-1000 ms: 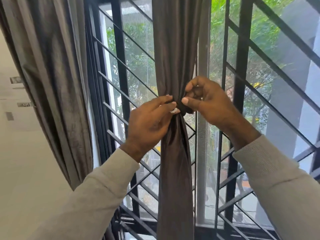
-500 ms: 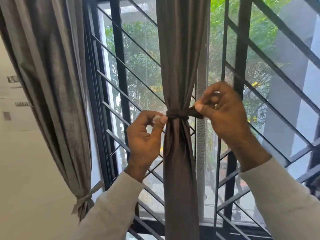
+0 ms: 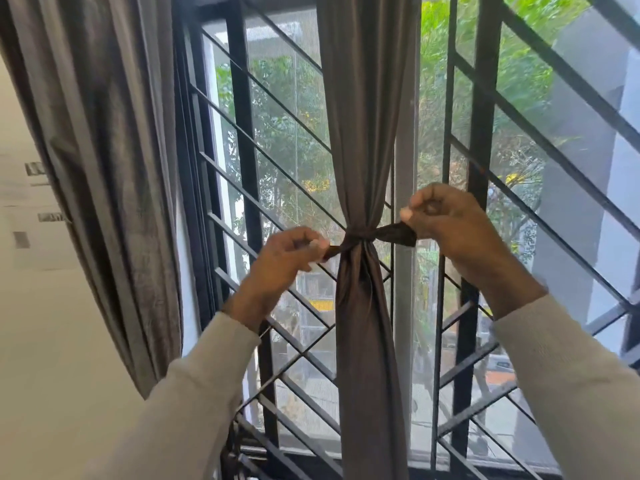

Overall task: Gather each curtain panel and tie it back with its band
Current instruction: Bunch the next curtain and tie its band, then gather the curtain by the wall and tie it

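Two hands: both raised in front of the window, one on each side of the centre curtain panel [image 3: 363, 133].
Left hand [image 3: 287, 258]: closed in a pinch on the left end of the band [image 3: 356, 241], just beside the panel's left edge.
Right hand [image 3: 446, 220]: closed in a pinch on the band's right end (the wider, flatter tail), held slightly higher than the left and a little farther from the cloth.
Band: dark brown, wrapped around the gathered panel at its narrowest point, with a knot at the front; both ends run outward and look taut.
Centre curtain panel: hangs straight, cinched at the band, then widens a little below it down to the sill.
Left curtain panel [image 3: 104, 168]: grey, hanging well apart at the left of the window, its lower end hidden behind the left sleeve [image 3: 194, 393].
Window grille [image 3: 478, 133]: black bars, upright and diagonal, close behind the cloth and both hands.
Open room: bare wall [image 3: 41, 341] at far left; free space on either side of the centre panel in front of the bars.
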`<action>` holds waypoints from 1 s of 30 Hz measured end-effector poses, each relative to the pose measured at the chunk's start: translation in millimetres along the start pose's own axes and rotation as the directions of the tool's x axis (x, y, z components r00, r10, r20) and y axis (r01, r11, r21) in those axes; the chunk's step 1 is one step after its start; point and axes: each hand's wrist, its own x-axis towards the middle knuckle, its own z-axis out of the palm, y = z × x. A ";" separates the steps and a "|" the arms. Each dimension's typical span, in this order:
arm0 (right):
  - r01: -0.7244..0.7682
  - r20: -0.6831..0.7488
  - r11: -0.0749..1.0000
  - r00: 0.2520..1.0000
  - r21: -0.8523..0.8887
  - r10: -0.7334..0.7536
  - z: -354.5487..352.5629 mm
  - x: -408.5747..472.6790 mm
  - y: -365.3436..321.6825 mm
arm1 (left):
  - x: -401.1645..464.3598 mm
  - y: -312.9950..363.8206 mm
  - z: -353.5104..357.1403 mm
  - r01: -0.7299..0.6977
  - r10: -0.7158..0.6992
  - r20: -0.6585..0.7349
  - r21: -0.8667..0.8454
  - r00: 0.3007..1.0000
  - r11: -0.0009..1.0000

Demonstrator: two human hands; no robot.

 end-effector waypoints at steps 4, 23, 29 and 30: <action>0.072 -0.065 0.996 0.995 -0.051 -0.075 6.7 30.4 -29.0 | 50.3 48.7 -14.8 -0.009 0.014 -0.121 0.046 0.993 0.999; 0.147 -0.118 0.871 0.967 -0.469 -0.227 6.0 56.0 -26.4 | 100.7 62.9 2.0 -0.218 0.296 -0.216 0.323 0.930 0.921; 0.197 -0.068 0.935 0.972 -0.296 -0.226 7.1 42.0 -40.4 | 75.5 81.7 16.5 -0.362 0.530 -0.512 0.396 0.676 0.844; 0.183 -0.090 0.941 0.972 -0.286 -0.216 4.4 39.7 -41.6 | 69.5 87.6 17.9 -0.401 0.569 -0.529 0.406 0.630 0.821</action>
